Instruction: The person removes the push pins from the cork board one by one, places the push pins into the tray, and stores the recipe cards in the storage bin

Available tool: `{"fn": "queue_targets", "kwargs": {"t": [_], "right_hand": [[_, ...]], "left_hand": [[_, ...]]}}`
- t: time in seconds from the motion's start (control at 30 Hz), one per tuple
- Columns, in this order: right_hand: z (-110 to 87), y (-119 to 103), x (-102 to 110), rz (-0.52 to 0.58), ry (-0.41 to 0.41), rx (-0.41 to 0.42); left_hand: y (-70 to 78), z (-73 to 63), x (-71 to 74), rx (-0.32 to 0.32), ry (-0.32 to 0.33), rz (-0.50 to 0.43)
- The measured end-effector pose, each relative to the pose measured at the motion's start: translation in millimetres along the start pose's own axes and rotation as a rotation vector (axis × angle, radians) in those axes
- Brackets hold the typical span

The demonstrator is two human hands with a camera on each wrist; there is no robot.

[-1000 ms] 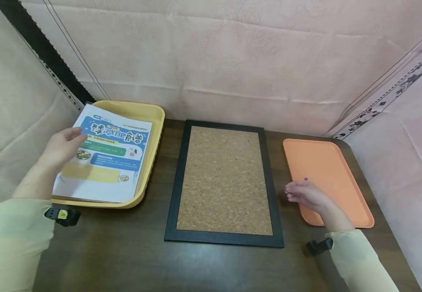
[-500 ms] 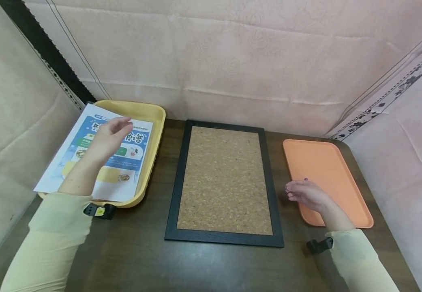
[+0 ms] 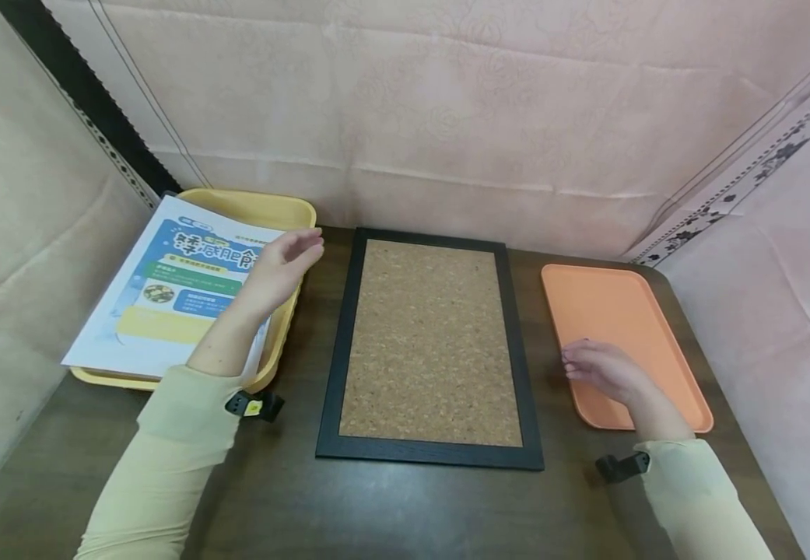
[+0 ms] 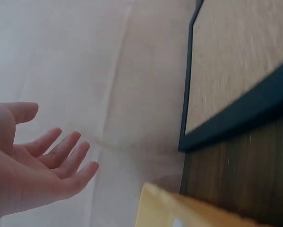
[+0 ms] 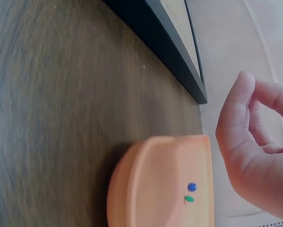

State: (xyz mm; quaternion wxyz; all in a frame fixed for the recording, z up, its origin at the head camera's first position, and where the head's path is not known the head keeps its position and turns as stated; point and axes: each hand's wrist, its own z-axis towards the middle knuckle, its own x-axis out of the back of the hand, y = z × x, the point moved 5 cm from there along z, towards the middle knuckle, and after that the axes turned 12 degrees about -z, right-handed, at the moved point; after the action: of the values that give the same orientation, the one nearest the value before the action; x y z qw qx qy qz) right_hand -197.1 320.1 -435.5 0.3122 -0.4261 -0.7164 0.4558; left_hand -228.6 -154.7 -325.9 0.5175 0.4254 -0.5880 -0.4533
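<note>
My left hand (image 3: pixel 280 268) is over the right side of a yellow tray (image 3: pixel 264 208). In the left wrist view its fingers (image 4: pixel 68 153) are apart and gently bent, with nothing in them. Printed recipe sheets (image 3: pixel 180 288) in blue, green and yellow lie in that tray, partly hidden by my arm. My right hand (image 3: pixel 604 369) is above the left part of an orange tray (image 3: pixel 639 327). Its fingers are bent toward the thumb, and the right wrist view does not show anything between them. A blue pin (image 5: pixel 192 187) and a green pin (image 5: pixel 189 199) lie on the orange tray.
Between the trays lies a cork board (image 3: pixel 433 342) with a black frame (image 3: pixel 429 453) on the dark wooden table (image 3: pixel 390 517). Pale cloth (image 3: pixel 447 117) hangs behind and at both sides. The yellow tray stands close to the left cloth.
My left hand has moved from the left edge of the printed sheets across them to the right side of the yellow tray. The right hand has shifted slightly to the right.
</note>
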Motion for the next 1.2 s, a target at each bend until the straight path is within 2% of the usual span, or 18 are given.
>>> {"fn": "queue_targets", "kwargs": {"t": [0.2,0.33,0.47,0.6,0.8,1.0,1.2], "right_hand": [[-12.9,1.3,9.7,-0.009,0.031,-0.027],[-20.6,5.4,18.5,-0.042,0.075,-0.039],[-28.1,12.8,27.0,-0.058,0.120,-0.056],[-34.4,20.4,36.3,-0.100,0.169,-0.085],[-40.7,28.2,47.7,-0.255,0.248,-0.168],[-37.5,33.8,50.4,-0.285,0.300,-0.222],[-32.4,36.8,51.5,-0.407,0.365,-0.263]], "left_hand": [[-1.6,2.2,-18.6,-0.012,-0.032,-0.042],[-2.5,1.6,-29.6,-0.050,-0.065,-0.051],[-7.2,-2.5,-39.9,-0.067,-0.115,-0.065],[-15.5,-6.1,-47.2,-0.059,-0.155,-0.063],[-24.3,-6.6,-52.2,-0.056,-0.186,-0.064],[-31.3,-4.7,-54.2,-0.052,-0.195,-0.080],[-37.0,-3.9,-55.3,-0.047,-0.204,-0.084]]}}
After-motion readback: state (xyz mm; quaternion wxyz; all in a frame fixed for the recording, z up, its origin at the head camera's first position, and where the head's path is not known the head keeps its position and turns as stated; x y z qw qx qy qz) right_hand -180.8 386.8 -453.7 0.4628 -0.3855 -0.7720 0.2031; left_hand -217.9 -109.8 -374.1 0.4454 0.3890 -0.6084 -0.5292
